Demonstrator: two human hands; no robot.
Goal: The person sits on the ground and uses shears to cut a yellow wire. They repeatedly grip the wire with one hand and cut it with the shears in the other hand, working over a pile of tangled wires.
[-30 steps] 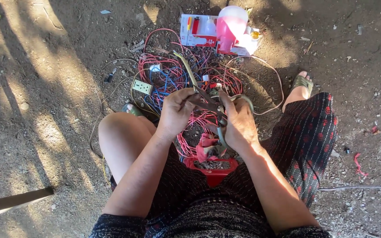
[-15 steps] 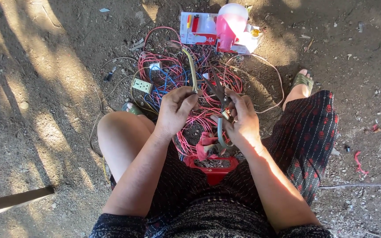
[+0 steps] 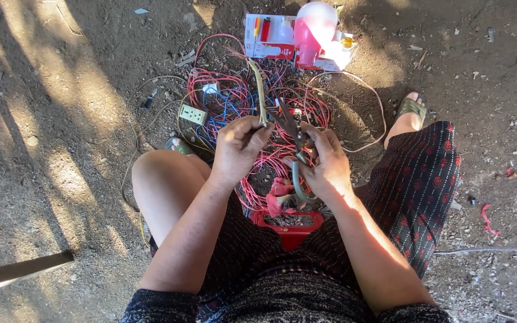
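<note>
The cable (image 3: 259, 90), a yellowish-green strand, is pinched in the left hand (image 3: 240, 146) and rises over the tangle of red and blue wires (image 3: 234, 101) on the dirt ground (image 3: 61, 119), while the right hand (image 3: 327, 164) is wrapped around the pliers (image 3: 294, 140), nose pointing at the cable just beside the left fingers. Below the hands sits a red tray (image 3: 288, 224) between the knees. Beyond the wires lie a pale socket (image 3: 192, 113), a white and red package (image 3: 268, 36) and a pink bottle (image 3: 313, 27).
</note>
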